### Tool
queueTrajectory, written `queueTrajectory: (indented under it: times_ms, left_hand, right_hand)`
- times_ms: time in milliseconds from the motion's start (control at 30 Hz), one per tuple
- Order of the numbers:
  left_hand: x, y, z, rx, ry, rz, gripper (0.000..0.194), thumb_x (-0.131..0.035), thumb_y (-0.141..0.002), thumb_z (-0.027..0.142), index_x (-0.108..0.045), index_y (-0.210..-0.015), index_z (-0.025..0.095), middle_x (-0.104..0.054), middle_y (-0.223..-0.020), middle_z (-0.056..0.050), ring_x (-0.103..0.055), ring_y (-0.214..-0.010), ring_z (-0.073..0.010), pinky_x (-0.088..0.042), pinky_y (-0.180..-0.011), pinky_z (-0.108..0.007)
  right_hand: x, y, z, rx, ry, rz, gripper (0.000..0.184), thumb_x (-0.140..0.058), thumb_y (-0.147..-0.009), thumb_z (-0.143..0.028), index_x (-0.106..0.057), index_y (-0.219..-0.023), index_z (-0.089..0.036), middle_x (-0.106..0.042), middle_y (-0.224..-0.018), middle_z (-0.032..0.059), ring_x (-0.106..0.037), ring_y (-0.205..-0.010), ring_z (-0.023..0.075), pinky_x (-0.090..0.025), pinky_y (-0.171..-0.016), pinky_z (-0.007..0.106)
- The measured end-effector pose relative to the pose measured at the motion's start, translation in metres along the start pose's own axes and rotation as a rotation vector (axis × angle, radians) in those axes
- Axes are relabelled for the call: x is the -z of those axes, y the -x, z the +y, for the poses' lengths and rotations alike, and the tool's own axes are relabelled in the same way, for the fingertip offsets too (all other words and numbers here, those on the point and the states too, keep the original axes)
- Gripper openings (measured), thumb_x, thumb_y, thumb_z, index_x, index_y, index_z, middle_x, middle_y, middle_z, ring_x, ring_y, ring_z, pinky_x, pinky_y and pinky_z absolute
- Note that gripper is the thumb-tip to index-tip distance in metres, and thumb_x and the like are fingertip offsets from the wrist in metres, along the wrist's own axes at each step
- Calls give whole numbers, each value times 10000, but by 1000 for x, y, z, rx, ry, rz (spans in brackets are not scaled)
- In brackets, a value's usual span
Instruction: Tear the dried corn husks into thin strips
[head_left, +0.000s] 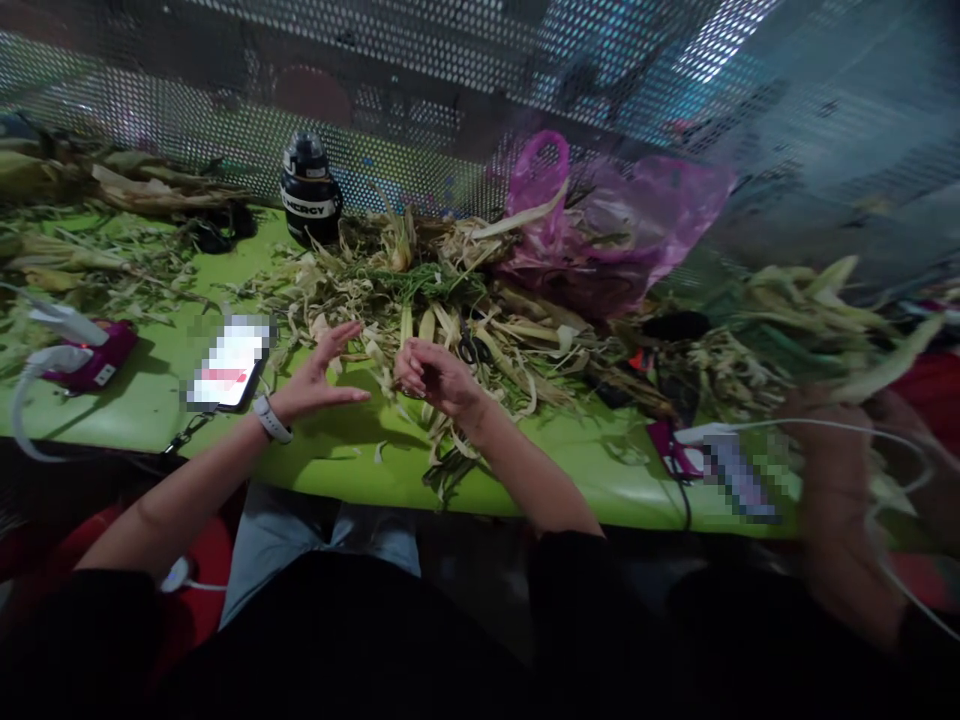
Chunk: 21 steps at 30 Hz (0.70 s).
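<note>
My left hand point(322, 375) is spread over the green table with thumb and fingers apart and nothing between them. A white band circles that wrist. To its right, my right hand point(436, 377) has its fingers curled in, palm side partly turned up; what they hold, if anything, is hidden. Pale plant stalks point(427, 325) lie just beyond the right hand. A bunch of long leaves point(450, 470) hangs towards the table's front edge below my right wrist. Dark-handled scissors point(474, 345) seem to rest among the dry leaves and husks point(540, 330) beside it.
A lit phone point(229, 362) and a purple power socket point(94, 355) with white plugs lie left. A black bottle point(309, 190) and pink plastic bag point(600, 230) stand behind, before a perforated metal screen point(420, 110). A co-worker's hands point(832, 420) handle leaves at right, near another phone point(741, 478).
</note>
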<state>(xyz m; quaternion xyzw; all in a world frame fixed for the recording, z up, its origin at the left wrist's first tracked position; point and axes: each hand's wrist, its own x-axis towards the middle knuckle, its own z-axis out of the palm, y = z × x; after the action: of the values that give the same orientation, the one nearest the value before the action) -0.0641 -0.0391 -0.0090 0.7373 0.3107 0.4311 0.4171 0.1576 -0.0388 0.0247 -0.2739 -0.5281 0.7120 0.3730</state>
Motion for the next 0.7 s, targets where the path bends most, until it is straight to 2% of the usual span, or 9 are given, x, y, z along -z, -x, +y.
queueTrajectory:
  times_ms: [67, 167, 200, 267, 433, 533, 600, 700]
  left_hand:
    - [-3, -1, 6, 38, 56, -103, 883, -798, -662, 354, -351, -1419, 276, -361, -1505, -139, -329, -1400, -282, -317, -1115, -457]
    - [-11, -3, 20, 138, 104, -192, 540, -727, -747, 363, -561, -1242, 227, -604, -1278, -117, -552, -1214, -245, -453, -1007, -385]
    - [-14, -3, 25, 173, 98, -170, 455, -732, -737, 380, -618, -1141, 203, -664, -1159, -107, -618, -1102, -233, -498, -937, -358]
    - [-20, -3, 30, 234, 141, -113, 395, -721, -738, 421, -639, -1037, 176, -706, -981, -87, -672, -915, -206, -542, -808, -331]
    - [-20, -3, 26, 290, 215, 7, 348, -700, -748, 472, -602, -813, 145, -673, -771, -51, -654, -738, -156, -532, -708, -297]
    - [-10, -5, 22, 355, 177, 89, 363, -693, -754, 485, -575, -840, 153, -646, -738, -25, -625, -649, -122, -485, -561, -231]
    - [-2, -8, 20, 382, 167, 127, 368, -673, -771, 495, -566, -876, 159, -642, -767, -27, -615, -611, -113, -424, -464, -196]
    - [8, -17, 19, 351, 182, 227, 347, -652, -793, 491, -561, -871, 165, -636, -779, -27, -587, -580, -92, -369, -424, -174]
  right_hand:
    - [-3, 0, -6, -7, -3, 16, 383, -524, -825, -465, -298, -639, -219, -328, -546, -54, -276, -435, 79, -242, -430, 235]
    - [-8, -3, -10, -6, -3, 69, 366, -448, -866, -438, -241, -653, -225, -287, -548, -55, -258, -432, 88, -249, -433, 243]
    - [-9, -5, -11, -1, -9, 84, 358, -437, -870, -428, -234, -656, -225, -290, -556, -53, -267, -437, 90, -267, -442, 245]
    - [-11, -7, -11, 6, -23, 101, 343, -429, -869, -421, -240, -661, -223, -313, -576, -48, -301, -455, 92, -322, -472, 248]
    - [-3, -8, -11, 47, 17, 82, 347, -562, -776, -435, -333, -651, -207, -495, -695, -15, -395, -498, 75, -392, -500, 242]
    - [17, -7, -15, 29, 148, 189, 336, -653, -708, -442, -433, -680, -190, -597, -807, 7, -436, -519, 62, -396, -492, 215]
    - [39, -4, -20, 7, 284, 293, 306, -652, -714, -450, -503, -730, -184, -611, -797, 9, -502, -562, 75, -408, -507, 205]
    - [81, 4, -30, 101, 545, 596, 290, -557, -791, -471, -556, -822, -183, -599, -767, 10, -587, -667, 118, -391, -515, 203]
